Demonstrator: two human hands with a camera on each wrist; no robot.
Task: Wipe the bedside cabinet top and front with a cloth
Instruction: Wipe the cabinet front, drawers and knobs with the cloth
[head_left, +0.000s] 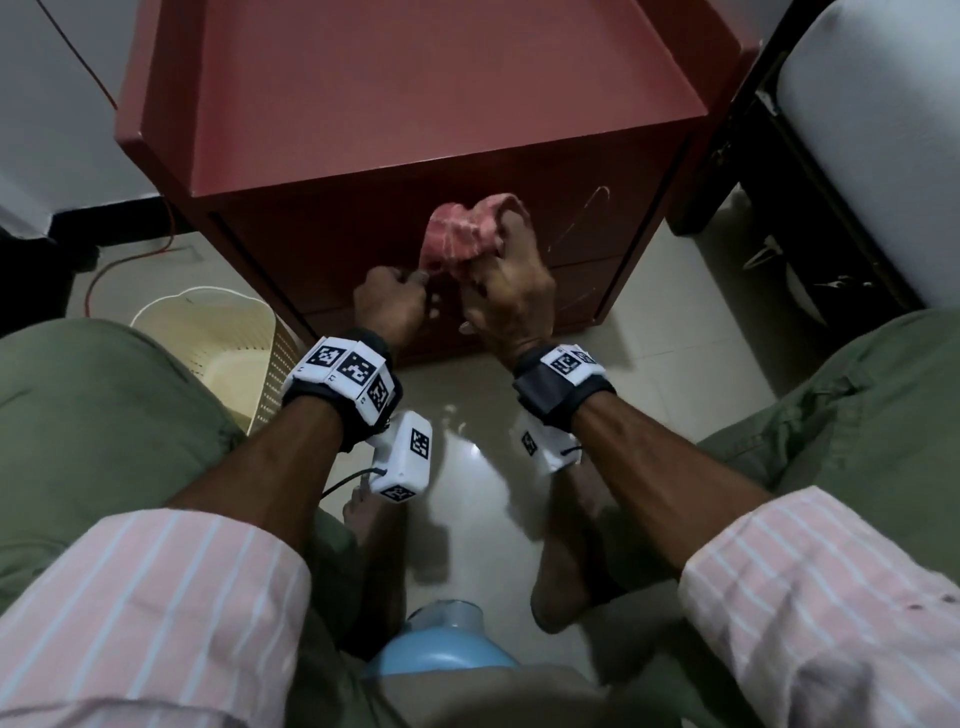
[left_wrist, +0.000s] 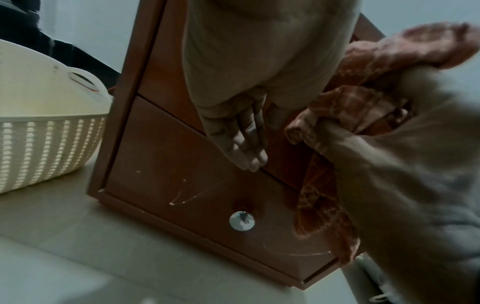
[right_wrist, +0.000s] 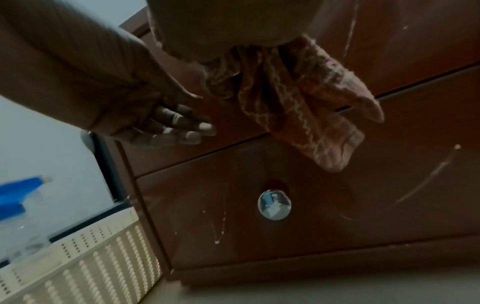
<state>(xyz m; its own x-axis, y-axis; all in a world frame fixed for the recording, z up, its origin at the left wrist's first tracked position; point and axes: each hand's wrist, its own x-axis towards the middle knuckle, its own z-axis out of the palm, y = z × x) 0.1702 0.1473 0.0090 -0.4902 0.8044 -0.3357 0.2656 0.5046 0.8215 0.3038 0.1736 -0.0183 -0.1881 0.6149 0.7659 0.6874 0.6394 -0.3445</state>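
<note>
The red-brown bedside cabinet (head_left: 441, 93) stands in front of me, its drawer fronts (left_wrist: 161, 156) marked with pale scratches. My right hand (head_left: 509, 296) grips a bunched pink patterned cloth (head_left: 462, 234) against the upper drawer front, and a tail of the cloth (right_wrist: 306, 107) hangs below the fist. My left hand (head_left: 389, 304) is just left of the cloth at the same height. Its fingers (left_wrist: 244, 144) point straight at the drawer front and hold nothing. A round chrome knob (right_wrist: 274, 205) sits on the lowest drawer, below both hands.
A cream perforated basket (head_left: 218, 332) stands on the tiled floor against the cabinet's left side. A white mattress on a dark frame (head_left: 883, 130) is close on the right. An orange cable (head_left: 166, 223) runs down behind the basket. A light blue object (head_left: 441, 654) lies between my knees.
</note>
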